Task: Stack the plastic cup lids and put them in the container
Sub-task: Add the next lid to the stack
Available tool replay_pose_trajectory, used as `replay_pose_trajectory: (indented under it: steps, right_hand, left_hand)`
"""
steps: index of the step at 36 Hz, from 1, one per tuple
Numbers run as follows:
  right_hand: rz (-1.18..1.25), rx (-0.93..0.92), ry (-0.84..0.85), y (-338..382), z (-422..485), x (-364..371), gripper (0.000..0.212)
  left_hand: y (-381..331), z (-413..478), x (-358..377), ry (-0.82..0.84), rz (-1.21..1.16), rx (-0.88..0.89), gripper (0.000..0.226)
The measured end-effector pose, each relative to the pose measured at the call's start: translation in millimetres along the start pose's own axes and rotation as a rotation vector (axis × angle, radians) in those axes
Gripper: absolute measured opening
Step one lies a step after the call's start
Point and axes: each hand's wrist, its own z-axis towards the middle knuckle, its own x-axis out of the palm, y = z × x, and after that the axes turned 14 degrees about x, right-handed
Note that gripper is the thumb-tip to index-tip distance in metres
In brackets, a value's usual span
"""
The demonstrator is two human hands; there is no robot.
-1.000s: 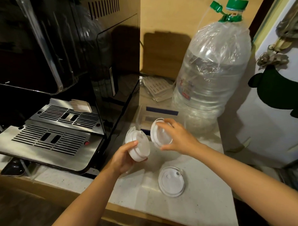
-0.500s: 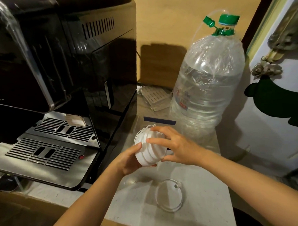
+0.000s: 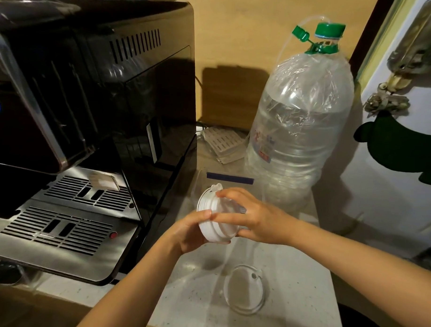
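A stack of white plastic cup lids (image 3: 213, 218) is held on its side above the counter, between both my hands. My left hand (image 3: 186, 233) grips the stack's near left end from below. My right hand (image 3: 254, 219) closes over its right end, fingers spread across the top. One more lid (image 3: 245, 292) lies flat on the white speckled counter in front of the hands. A clear container with a blue strip (image 3: 229, 178) stands just behind the stack, partly hidden by my hands.
A black coffee machine (image 3: 89, 97) with a steel drip tray (image 3: 60, 231) fills the left side. A large water bottle with a green cap (image 3: 301, 122) stands at the back right. A white door (image 3: 404, 170) borders the right; the counter's front edge is close.
The two lids held apart have been brought together into one stack between both hands. The view has tilted up slightly.
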Motion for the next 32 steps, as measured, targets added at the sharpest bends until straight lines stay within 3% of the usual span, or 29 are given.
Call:
replay_pose_trajectory:
  steps: [7, 13, 21, 24, 27, 32]
  right_hand:
    - [0.033, 0.013, -0.022, -3, -2, 10, 0.067]
    - [0.039, 0.017, -0.022, -3, 0, 16, 0.069]
    - [0.004, 0.049, 0.03, -1, 1, 18, 0.069]
    - [-0.066, 0.07, 0.056, -2, -4, 17, 0.075]
    - [-0.063, 0.154, 0.098, -3, -14, 16, 0.082]
    - [0.035, 0.525, 0.296, 0, -32, 22, 0.086]
  left_hand:
    - [2, 4, 2, 0.021, 0.022, 0.022, 0.062]
    - [5, 5, 0, -0.041, 0.021, 0.036, 0.083]
    - [17, 2, -5, -0.137, -0.006, 0.063, 0.079]
    - [20, -1, -8, -0.136, 0.021, 0.067, 0.063]
    - [23, -5, -10, -0.174, 0.007, 0.047, 0.044]
    - [31, -12, -12, -0.251, -0.017, -0.033, 0.056]
